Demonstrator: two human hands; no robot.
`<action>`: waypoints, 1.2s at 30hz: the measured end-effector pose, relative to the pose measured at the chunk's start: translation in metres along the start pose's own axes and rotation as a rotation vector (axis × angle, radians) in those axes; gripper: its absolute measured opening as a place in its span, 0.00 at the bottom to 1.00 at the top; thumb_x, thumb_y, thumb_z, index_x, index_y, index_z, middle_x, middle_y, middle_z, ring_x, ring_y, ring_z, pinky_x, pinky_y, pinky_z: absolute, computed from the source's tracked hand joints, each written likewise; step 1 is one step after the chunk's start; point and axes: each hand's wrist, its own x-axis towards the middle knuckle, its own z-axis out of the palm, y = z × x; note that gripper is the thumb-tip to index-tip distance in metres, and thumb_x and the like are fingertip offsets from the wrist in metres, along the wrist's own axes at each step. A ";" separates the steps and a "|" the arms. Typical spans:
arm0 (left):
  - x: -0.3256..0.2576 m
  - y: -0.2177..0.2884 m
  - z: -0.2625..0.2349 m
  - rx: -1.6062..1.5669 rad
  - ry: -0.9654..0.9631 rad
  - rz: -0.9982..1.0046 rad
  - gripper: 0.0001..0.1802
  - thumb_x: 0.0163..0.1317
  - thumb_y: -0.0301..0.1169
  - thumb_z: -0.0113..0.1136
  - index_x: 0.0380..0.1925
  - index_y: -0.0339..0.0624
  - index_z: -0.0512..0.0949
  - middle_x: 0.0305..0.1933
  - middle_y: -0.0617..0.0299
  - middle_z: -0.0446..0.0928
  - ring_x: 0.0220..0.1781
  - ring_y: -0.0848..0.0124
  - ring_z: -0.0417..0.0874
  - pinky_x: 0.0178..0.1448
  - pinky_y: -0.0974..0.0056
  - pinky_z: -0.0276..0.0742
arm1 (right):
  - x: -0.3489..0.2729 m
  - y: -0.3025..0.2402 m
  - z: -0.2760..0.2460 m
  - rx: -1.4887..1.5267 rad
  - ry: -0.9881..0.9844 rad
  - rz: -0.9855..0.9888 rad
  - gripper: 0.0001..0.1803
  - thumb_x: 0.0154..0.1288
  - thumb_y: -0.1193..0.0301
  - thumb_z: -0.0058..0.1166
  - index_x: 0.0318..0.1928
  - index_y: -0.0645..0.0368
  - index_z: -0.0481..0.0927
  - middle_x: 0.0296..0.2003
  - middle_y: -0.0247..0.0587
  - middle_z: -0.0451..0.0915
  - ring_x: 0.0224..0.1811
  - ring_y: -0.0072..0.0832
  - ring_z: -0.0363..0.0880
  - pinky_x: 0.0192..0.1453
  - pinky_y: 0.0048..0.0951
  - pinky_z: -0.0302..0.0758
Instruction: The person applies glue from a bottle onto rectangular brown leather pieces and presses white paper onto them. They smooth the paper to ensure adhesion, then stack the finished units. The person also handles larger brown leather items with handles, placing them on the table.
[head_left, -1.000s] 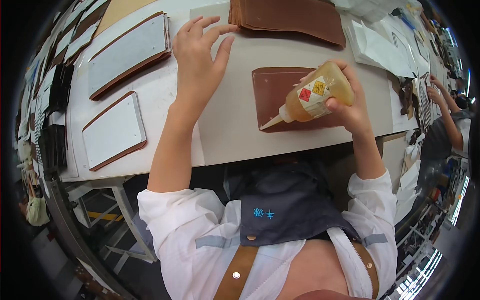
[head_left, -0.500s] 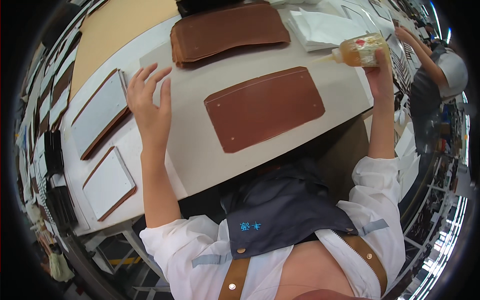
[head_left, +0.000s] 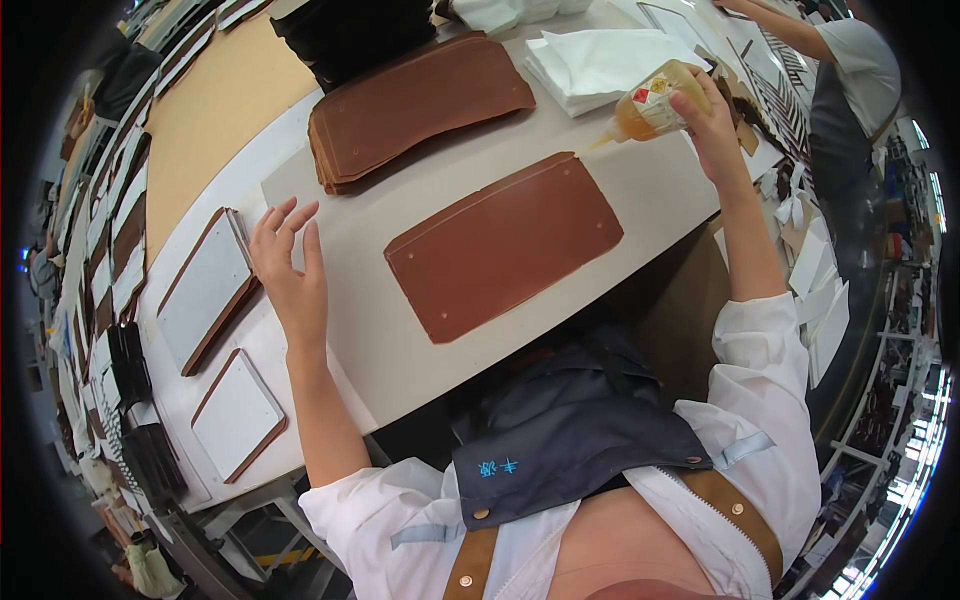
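Note:
One reddish-brown leather panel [head_left: 505, 245] lies flat on the pale table, with a line along its far edge and small round holes near its corners. My right hand [head_left: 708, 118] grips a clear squeeze bottle [head_left: 652, 103] of amber liquid, tilted so its narrow nozzle points down-left at the panel's far right corner. Whether the tip touches the leather is hard to tell. My left hand [head_left: 290, 255] hovers empty with fingers apart, between the panel and a stack of white-topped brown pieces [head_left: 207, 285].
Behind the panel sits a stack of brown leather panels [head_left: 420, 110], with a black object [head_left: 350, 40] beyond it. White sheets [head_left: 605, 65] lie at the back right. A smaller white-topped stack [head_left: 238, 415] is at the near left. Another person [head_left: 850, 75] works at the far right.
The bottle has tipped further, and its nozzle has come down to the panel's far right corner. My left hand stays raised and empty. The whole view has shifted slightly.

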 end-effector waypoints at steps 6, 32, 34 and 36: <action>0.002 -0.002 0.000 0.008 0.008 0.028 0.12 0.72 0.32 0.56 0.48 0.48 0.85 0.61 0.61 0.76 0.71 0.59 0.67 0.75 0.52 0.58 | 0.001 0.000 -0.003 -0.026 -0.031 -0.006 0.34 0.61 0.54 0.70 0.60 0.59 0.72 0.50 0.33 0.78 0.54 0.20 0.75 0.60 0.25 0.71; 0.001 -0.005 0.000 0.005 -0.021 0.016 0.13 0.73 0.33 0.54 0.50 0.48 0.84 0.62 0.60 0.78 0.71 0.59 0.67 0.75 0.53 0.59 | -0.068 -0.004 -0.045 0.000 -0.086 0.107 0.36 0.61 0.49 0.68 0.61 0.58 0.72 0.51 0.34 0.78 0.57 0.21 0.75 0.62 0.29 0.73; 0.001 -0.005 0.000 -0.009 -0.022 0.014 0.12 0.72 0.32 0.55 0.50 0.48 0.85 0.62 0.60 0.78 0.72 0.58 0.66 0.75 0.52 0.59 | -0.084 -0.001 -0.049 0.131 0.046 0.151 0.38 0.64 0.47 0.64 0.64 0.59 0.69 0.54 0.36 0.77 0.58 0.25 0.76 0.62 0.29 0.74; 0.001 -0.005 -0.001 -0.009 -0.017 0.020 0.12 0.72 0.32 0.55 0.50 0.48 0.84 0.62 0.60 0.78 0.72 0.58 0.67 0.75 0.52 0.59 | -0.101 -0.003 -0.046 0.317 0.180 0.193 0.37 0.66 0.46 0.61 0.65 0.59 0.69 0.56 0.39 0.78 0.58 0.28 0.78 0.61 0.32 0.77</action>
